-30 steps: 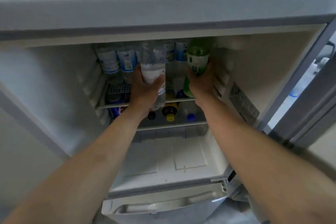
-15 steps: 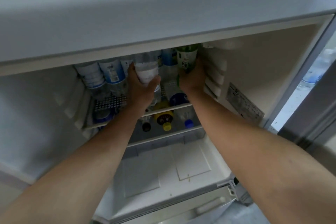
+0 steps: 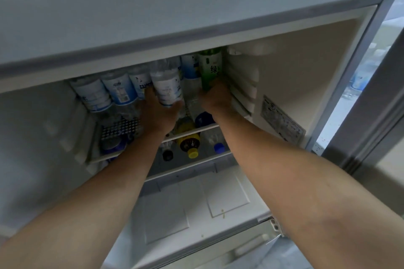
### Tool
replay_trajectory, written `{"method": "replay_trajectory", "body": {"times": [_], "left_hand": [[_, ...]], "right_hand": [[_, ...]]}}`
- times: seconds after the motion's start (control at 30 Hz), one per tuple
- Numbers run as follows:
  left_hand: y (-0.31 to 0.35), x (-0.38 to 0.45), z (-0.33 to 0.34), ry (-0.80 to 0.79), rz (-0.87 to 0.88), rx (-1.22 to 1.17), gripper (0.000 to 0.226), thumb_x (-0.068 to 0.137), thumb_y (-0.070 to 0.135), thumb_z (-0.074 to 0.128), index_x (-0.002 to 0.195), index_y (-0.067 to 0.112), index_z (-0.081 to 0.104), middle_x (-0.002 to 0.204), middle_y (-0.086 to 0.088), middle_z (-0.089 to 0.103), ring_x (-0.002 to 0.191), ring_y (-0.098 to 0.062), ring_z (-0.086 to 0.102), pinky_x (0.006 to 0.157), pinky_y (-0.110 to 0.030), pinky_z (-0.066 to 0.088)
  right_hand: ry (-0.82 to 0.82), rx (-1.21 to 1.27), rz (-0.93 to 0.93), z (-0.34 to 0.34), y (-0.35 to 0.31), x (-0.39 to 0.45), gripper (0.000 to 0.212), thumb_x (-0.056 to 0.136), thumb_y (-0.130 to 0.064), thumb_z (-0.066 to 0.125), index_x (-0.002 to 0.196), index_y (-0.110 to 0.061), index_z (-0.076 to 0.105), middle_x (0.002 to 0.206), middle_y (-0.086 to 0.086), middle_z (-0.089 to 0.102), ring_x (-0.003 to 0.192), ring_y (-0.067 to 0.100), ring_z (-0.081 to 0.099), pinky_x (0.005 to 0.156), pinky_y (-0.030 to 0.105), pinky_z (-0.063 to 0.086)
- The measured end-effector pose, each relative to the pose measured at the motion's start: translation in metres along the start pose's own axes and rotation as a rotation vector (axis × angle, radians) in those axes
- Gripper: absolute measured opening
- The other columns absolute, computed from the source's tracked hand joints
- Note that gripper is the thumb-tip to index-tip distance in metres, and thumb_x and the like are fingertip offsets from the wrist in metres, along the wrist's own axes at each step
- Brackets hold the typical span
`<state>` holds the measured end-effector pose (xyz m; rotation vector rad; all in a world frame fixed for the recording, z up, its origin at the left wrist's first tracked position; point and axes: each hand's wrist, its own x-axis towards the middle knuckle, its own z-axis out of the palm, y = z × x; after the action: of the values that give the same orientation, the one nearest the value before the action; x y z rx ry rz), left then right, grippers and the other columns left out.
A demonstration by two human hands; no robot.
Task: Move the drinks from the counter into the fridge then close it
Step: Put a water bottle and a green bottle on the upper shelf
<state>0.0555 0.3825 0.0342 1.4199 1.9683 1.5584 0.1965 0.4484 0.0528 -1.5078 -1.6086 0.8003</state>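
Head view, fridge: open cabinet filling the frame; its door edge runs down the right side of the picture
Upper shelf: centre of frame, white-edged; a row of water bottles stands along its back, left of centre
Lower shelf: just below, with bottles lying cap-outward, among them a yellow-capped bottle
Left hand: centre of frame, fingers wrapped round the lower body of a clear bottle, which stands on or just over the upper shelf; I cannot tell which
Right hand: right of centre, gripping the base of a green bottle close against the ribbed right wall
Handling: full bottles would be fairly heavy, with thin plastic that dents under squeeze and may be slick; a low-body hold looks steady
Judgement: both drinks look nearly placed; closing the door remains
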Motion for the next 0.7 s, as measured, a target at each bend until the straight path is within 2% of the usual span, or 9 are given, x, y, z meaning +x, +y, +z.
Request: {"method": "replay_trajectory", "body": {"times": [0.13,0.2,0.3,0.4,0.47,0.57,0.7], "left_hand": [[0.000,0.006,0.007,0.030,-0.049,0.085,0.074,0.077,0.033,0.081,0.137,0.013,0.042,0.135,-0.013,0.057,0.121,-0.029,0.058,0.100,-0.046,0.051],[0.001,0.008,0.009,0.034,-0.072,0.130,0.075,0.078,0.037,0.079,0.137,0.015,0.040,0.136,-0.013,0.056,0.123,-0.031,0.056,0.101,-0.048,0.049],[0.005,0.008,0.015,0.060,-0.065,0.167,0.072,0.078,0.038,0.079,0.135,0.014,0.041,0.136,-0.012,0.057,0.123,-0.031,0.056,0.100,-0.047,0.049],[0.009,0.005,0.020,0.115,-0.050,0.144,0.069,0.080,0.035,0.079,0.132,0.010,0.042,0.134,-0.014,0.058,0.123,-0.031,0.057,0.099,-0.042,0.050],[0.009,0.001,0.022,0.153,-0.070,0.144,0.069,0.083,0.033,0.076,0.134,0.006,0.039,0.134,-0.018,0.056,0.123,-0.033,0.054,0.099,-0.046,0.049],[0.012,-0.004,0.026,0.186,-0.099,0.139,0.054,0.087,0.025,0.069,0.129,0.006,0.041,0.126,-0.018,0.059,0.116,-0.033,0.058,0.095,-0.046,0.050],[0.017,0.000,0.028,0.149,-0.178,0.084,0.047,0.089,0.018,0.066,0.128,0.006,0.041,0.127,-0.015,0.061,0.116,-0.030,0.059,0.094,-0.034,0.047]], "right_hand": [[-0.016,-0.038,0.025,-0.003,0.003,0.014,0.067,0.091,-0.031,0.066,0.147,-0.009,0.036,0.144,0.015,0.047,0.132,0.031,0.046,0.105,0.045,0.046],[-0.019,-0.061,0.027,-0.003,0.004,0.018,0.067,0.091,-0.030,0.067,0.147,-0.010,0.036,0.145,0.015,0.047,0.133,0.030,0.045,0.105,0.043,0.046],[0.021,-0.128,0.007,-0.004,0.006,0.020,0.059,0.092,-0.027,0.066,0.143,-0.009,0.043,0.142,0.014,0.051,0.132,0.030,0.048,0.102,0.038,0.048],[0.085,-0.164,-0.136,-0.002,0.005,0.017,0.034,0.094,-0.021,0.062,0.125,-0.007,0.058,0.128,0.014,0.061,0.120,0.030,0.058,0.090,0.033,0.049],[0.054,-0.178,-0.197,0.000,0.006,0.015,0.023,0.095,-0.017,0.058,0.116,-0.008,0.065,0.124,0.013,0.063,0.116,0.030,0.058,0.088,0.030,0.046],[0.043,-0.178,-0.189,0.000,0.006,0.016,0.023,0.096,-0.015,0.056,0.115,-0.010,0.068,0.126,0.012,0.062,0.118,0.029,0.057,0.087,0.026,0.041],[0.012,-0.218,-0.174,-0.001,0.001,0.022,0.024,0.098,-0.021,0.055,0.115,-0.009,0.068,0.122,0.012,0.065,0.114,0.028,0.060,0.085,0.026,0.043]]}}
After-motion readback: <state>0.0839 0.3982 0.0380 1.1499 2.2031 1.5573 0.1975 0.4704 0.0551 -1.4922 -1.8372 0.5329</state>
